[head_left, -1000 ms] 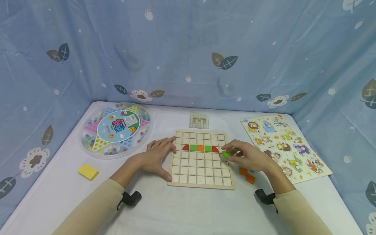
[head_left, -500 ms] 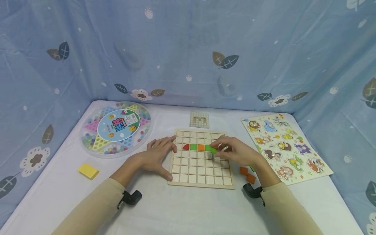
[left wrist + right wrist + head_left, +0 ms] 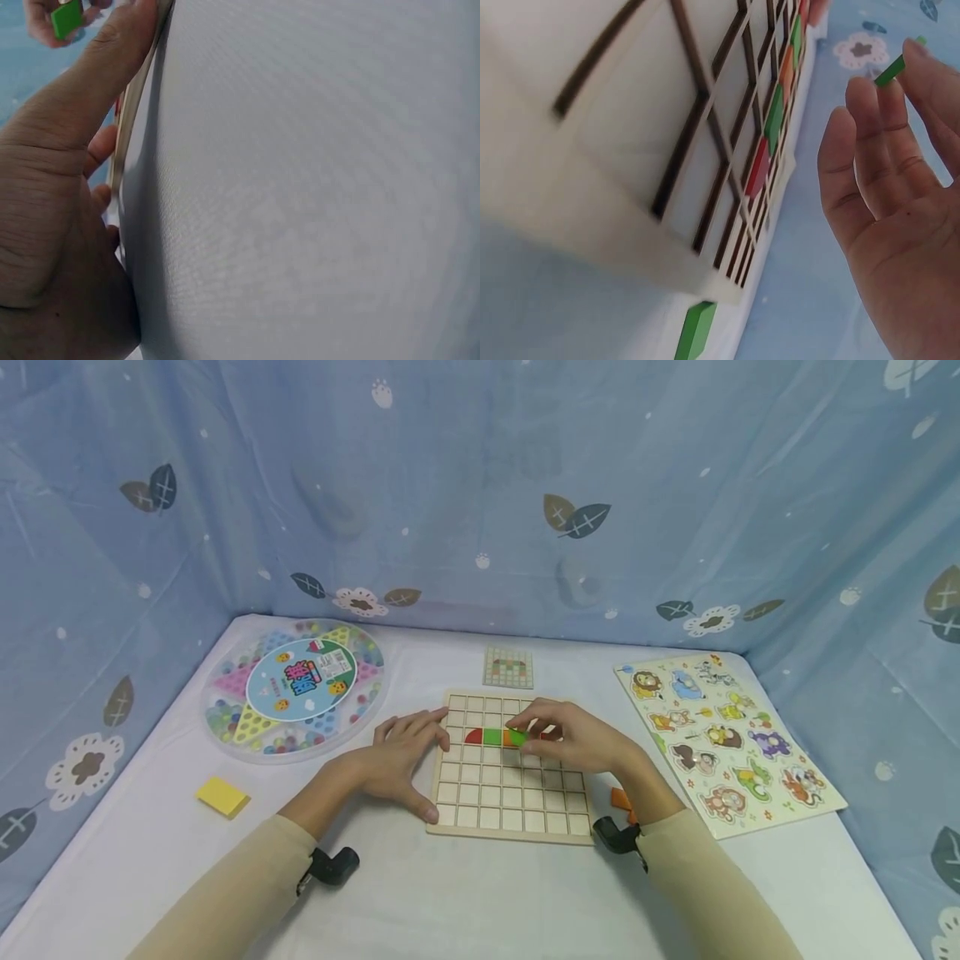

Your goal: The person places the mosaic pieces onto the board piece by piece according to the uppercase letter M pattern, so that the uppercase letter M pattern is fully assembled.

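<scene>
My right hand [image 3: 573,739] pinches a green square tile [image 3: 518,737] between thumb and fingers over the wooden grid board [image 3: 491,793]. In the right wrist view the tile [image 3: 891,71] is held up off the board. One row of the board holds a red rounded piece [image 3: 759,169], green tiles [image 3: 774,120], an orange tile [image 3: 787,66] and another red piece [image 3: 474,737]. Part of this row is hidden behind my right hand in the head view. My left hand [image 3: 397,768] rests along the board's left edge, fingers spread and thumb near the lower left corner.
A small pattern card [image 3: 507,668] lies behind the board. Orange tiles [image 3: 620,798] and a green tile [image 3: 696,330] lie by its right side. At right is an animal puzzle [image 3: 720,735]; at left, a round marble game box [image 3: 302,682] and yellow pieces [image 3: 222,797].
My right hand has moved left from the board's right edge to above the tile row, carrying the green tile. The left hand has stayed in place.
</scene>
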`<state>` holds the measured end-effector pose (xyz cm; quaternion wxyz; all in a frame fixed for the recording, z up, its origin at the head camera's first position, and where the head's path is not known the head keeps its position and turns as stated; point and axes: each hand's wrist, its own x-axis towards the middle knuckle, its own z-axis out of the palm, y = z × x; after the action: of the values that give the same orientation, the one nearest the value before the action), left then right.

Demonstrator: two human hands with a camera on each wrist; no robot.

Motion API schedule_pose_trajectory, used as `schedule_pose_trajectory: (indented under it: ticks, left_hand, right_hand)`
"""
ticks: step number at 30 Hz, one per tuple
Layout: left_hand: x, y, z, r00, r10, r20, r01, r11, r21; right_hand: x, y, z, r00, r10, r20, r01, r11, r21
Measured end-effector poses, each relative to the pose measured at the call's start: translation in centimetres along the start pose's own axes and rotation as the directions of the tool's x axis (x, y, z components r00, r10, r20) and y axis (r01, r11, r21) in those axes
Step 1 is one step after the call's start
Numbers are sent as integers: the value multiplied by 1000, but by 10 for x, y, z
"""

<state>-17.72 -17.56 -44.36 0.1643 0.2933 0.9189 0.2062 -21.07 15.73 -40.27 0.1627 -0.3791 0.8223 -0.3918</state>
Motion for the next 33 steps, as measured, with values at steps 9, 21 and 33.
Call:
schedule_pose_trajectory:
  ticks: [9, 21, 33]
  left_hand:
    - [0, 0, 1, 1000, 1, 4, -1, 1000, 0]
    - [0, 1, -1, 1000, 2, 10, -2, 1000, -5]
    - [2, -1, -1, 1000, -21, 22, 21, 1000, -9]
  right_hand:
    - [10, -4, 11, 1000, -9, 10, 9, 1000, 14]
    - [27, -9, 22, 1000, 2, 25, -2, 1000, -16]
    - [46, -12, 33, 998, 10, 68, -2, 993, -117]
